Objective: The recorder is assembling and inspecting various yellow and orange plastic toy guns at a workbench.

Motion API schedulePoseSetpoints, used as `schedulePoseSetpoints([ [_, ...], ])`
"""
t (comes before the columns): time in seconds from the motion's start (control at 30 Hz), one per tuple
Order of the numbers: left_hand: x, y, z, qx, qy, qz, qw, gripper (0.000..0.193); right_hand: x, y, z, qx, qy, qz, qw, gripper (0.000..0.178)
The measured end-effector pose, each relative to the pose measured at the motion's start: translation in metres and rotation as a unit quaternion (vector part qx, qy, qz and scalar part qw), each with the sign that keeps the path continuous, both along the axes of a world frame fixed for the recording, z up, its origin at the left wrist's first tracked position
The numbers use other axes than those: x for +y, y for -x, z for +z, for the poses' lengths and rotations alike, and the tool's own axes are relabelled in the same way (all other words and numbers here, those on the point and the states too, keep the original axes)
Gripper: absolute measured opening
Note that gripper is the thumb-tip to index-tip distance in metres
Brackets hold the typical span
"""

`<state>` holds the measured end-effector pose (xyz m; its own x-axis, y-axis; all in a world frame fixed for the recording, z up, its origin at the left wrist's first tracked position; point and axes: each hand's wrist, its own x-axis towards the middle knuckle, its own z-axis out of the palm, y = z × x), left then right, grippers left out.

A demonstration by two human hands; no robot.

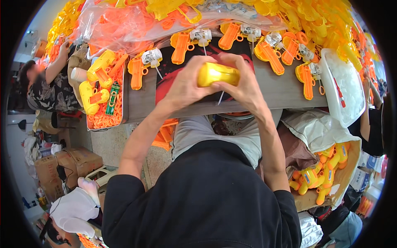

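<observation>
Over the middle of the table, my left hand [187, 82] and my right hand [247, 84] grip a glossy yellow plastic toy gun body [218, 75] between them, fingers wrapped round both ends. A thin white rod [221, 97] shows just below it; whether the two are joined is hidden. Beyond my hands lie several orange toy gun halves fitted with clear plastic mechanisms, among them one gun half at the far middle [180, 48] and another to the right [269, 56]. Nearest my left forearm is a further gun half [136, 73].
At left, a tray [125, 108] holds small orange parts, yellow gun shells [101, 66] and a green tool [112, 98]. A white tub [355, 111] with a red-handled tool [339, 91] stands right. Piled yellow parts [306, 16] line the back. Yellow toy guns [316, 177] fill a carton lower right.
</observation>
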<state>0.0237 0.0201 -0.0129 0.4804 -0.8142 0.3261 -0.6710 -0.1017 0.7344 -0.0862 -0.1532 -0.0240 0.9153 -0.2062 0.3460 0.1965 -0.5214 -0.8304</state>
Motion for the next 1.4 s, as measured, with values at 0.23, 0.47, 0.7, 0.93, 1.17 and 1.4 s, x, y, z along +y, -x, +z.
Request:
schedulePoseSetpoints([
  [0.23,0.019,-0.002,0.017,0.177,0.090,-0.031,0.980,0.063,-0.008,0.026,0.008,0.050,-0.219,0.025,0.974,0.069],
  [0.47,0.004,-0.021,0.057,-0.185,-0.093,-0.057,0.977,0.072,-0.020,0.024,0.058,0.021,0.000,0.016,1.000,0.063],
  [0.7,-0.017,-0.026,0.070,0.031,0.047,-0.066,0.996,0.069,-0.010,0.027,0.059,-0.053,-0.140,0.007,0.989,0.082],
  [0.93,-0.022,-0.018,0.021,0.219,0.216,0.044,0.951,0.061,0.010,0.027,-0.014,-0.042,-0.344,0.046,0.937,0.055],
  [1.17,-0.014,-0.014,0.008,0.208,0.233,0.113,0.943,0.061,0.021,0.020,-0.014,0.021,-0.326,-0.089,0.941,0.037],
  [1.4,-0.011,-0.012,0.007,0.122,0.231,0.148,0.954,0.064,0.027,0.014,-0.017,0.092,-0.280,-0.125,0.947,0.032],
])
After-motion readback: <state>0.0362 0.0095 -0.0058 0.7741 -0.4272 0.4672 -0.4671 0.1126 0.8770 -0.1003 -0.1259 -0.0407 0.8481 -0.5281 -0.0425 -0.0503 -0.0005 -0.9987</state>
